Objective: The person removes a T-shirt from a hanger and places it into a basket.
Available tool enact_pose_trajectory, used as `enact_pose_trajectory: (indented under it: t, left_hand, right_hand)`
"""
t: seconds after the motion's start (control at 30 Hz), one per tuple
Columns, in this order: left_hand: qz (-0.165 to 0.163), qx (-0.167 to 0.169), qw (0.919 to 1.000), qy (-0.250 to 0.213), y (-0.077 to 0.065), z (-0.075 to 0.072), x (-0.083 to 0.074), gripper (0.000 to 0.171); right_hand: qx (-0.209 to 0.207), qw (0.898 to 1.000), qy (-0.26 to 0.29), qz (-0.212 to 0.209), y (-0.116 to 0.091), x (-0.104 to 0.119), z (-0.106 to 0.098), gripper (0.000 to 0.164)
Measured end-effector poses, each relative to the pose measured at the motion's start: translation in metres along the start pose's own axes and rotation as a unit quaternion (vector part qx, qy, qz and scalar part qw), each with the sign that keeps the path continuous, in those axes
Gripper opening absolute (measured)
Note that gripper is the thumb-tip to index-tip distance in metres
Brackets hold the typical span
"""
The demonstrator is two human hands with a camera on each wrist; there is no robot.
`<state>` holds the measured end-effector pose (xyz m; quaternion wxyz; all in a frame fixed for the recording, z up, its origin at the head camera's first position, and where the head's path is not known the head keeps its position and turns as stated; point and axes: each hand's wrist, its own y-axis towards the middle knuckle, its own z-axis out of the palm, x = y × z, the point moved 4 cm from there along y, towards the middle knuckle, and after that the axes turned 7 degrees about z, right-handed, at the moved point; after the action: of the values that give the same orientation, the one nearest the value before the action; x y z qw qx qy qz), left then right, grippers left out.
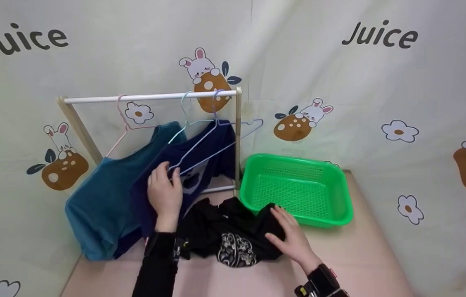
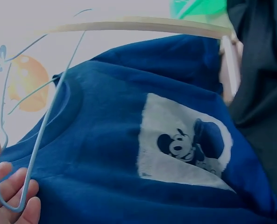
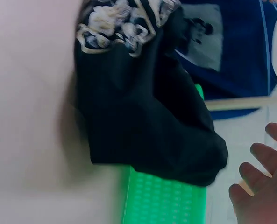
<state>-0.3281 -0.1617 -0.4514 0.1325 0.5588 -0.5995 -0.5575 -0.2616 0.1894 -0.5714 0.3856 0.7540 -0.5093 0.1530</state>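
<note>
My left hand holds the near end of a lilac clothes hanger, whose hook is over the white rail. In the left wrist view the hanger's bent end lies across my curled fingers. Behind that hand, a navy shirt with a cartoon print hangs on a mint hanger. A crumpled black garment with a pale ornate patch lies between my hands. My right hand, fingers spread, is beside its right end, gripping nothing.
A teal shirt hangs from a pink hanger at the left of the rack rail. Right of the rack's wooden post stands a green basket, close behind the black garment. A printed curtain surrounds the pink tabletop.
</note>
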Motion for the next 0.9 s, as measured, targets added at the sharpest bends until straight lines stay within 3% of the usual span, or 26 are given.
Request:
enact_pose_trajectory:
  t: [0.2,0.43,0.7,0.9]
  left_hand:
    - [-0.040,0.056,0.9976,-0.010,-0.018,0.006,0.008,0.065]
    - [-0.069,0.099,0.9926,0.002,-0.044,0.010,0.018,0.089]
    - [-0.080,0.136,0.9872,0.023,-0.077,0.019,0.025,0.095]
    - [-0.052,0.178,0.9816,0.046,-0.104,0.028,0.029,0.094]
  right_hand:
    - [0.053,0.998,-0.027,-0.019,0.001,0.009,0.022,0.077]
    - [0.096,0.993,-0.067,-0.030,0.001,0.012,0.045,0.085]
    - [0.151,0.987,-0.055,-0.008,-0.001,0.009,0.073,0.091]
    - [0.164,0.983,-0.082,0.010,-0.006,0.005,0.090,0.092]
